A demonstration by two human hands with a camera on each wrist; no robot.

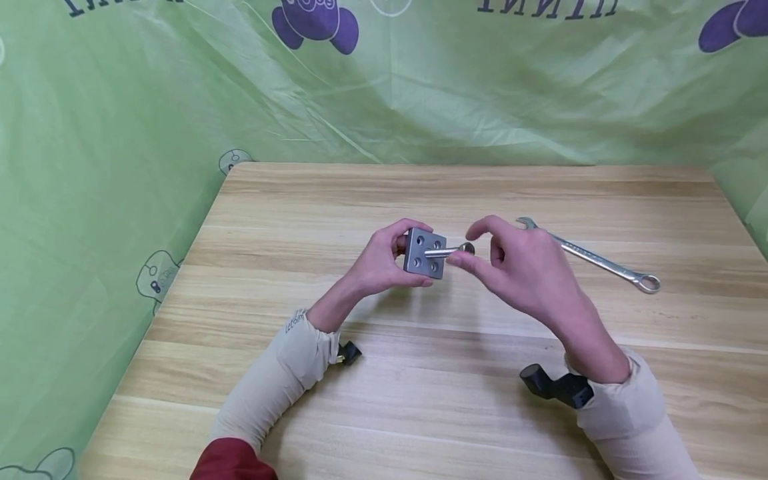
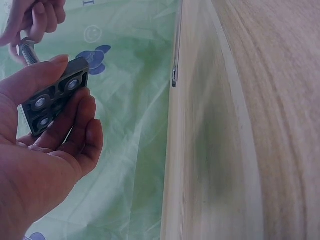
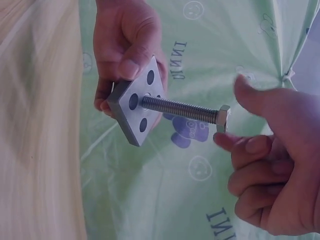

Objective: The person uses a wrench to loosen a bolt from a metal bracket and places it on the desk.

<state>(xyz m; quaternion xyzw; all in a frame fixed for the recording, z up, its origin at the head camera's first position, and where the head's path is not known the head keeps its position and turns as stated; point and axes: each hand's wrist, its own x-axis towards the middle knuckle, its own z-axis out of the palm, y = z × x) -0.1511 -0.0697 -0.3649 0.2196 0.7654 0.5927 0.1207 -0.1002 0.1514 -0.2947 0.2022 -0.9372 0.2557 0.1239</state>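
My left hand (image 1: 384, 260) grips a small grey square metal plate (image 1: 411, 252) by its edges, thumb on one side and fingers on the other. The plate has several round holes. A long threaded hex bolt (image 3: 180, 109) stands out from the middle of the plate's face, its head toward my right hand (image 1: 531, 270). Thumb and forefinger of that hand are parted around the bolt head, and one fingertip is at or against it; the other fingers are curled. In the left wrist view the plate's back (image 2: 55, 97) shows recessed round spots.
A combination wrench (image 1: 600, 261) lies on the wooden table (image 1: 420, 400), beyond and right of my right hand. Green printed sheeting (image 1: 420, 100) hangs behind the table and along its left side. Black wrist-worn devices (image 1: 558, 387) sit at both sleeves.
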